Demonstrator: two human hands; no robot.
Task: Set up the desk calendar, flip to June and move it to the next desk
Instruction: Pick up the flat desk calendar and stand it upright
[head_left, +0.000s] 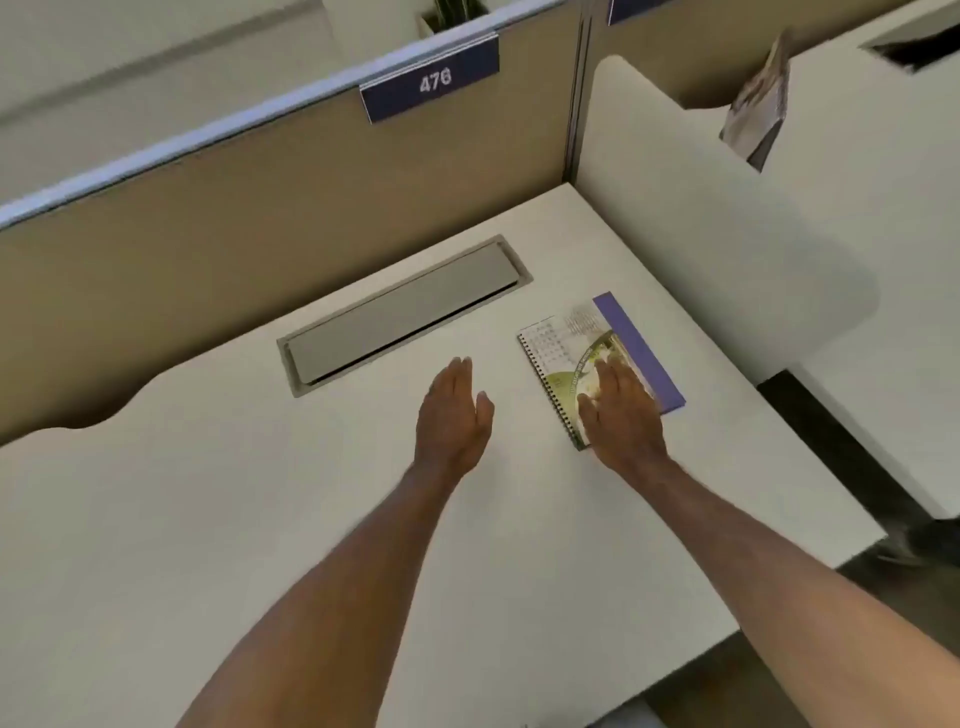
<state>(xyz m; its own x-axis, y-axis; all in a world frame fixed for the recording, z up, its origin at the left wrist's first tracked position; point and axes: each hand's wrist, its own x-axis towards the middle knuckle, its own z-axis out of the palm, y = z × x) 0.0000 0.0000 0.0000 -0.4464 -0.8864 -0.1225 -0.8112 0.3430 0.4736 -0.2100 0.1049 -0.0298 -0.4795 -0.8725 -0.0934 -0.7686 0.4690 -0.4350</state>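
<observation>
The desk calendar (582, 338) lies flat on the white desk (208, 519), near its right side. It is spiral-bound along the left edge, with a purple strip on the right and a green-and-white picture page on top. My right hand (621, 410) rests flat on the calendar's near half, fingers spread and pointing away from me. My left hand (454, 415) hovers over bare desk just left of the calendar, open, holding nothing.
A grey cable hatch (405, 312) is set into the desk behind my hands. A tan partition with a blue tag "476" (434, 80) runs along the back. A white divider (701, 218) separates this desk from the adjoining desk (883, 260) on the right, where another calendar (756, 104) stands.
</observation>
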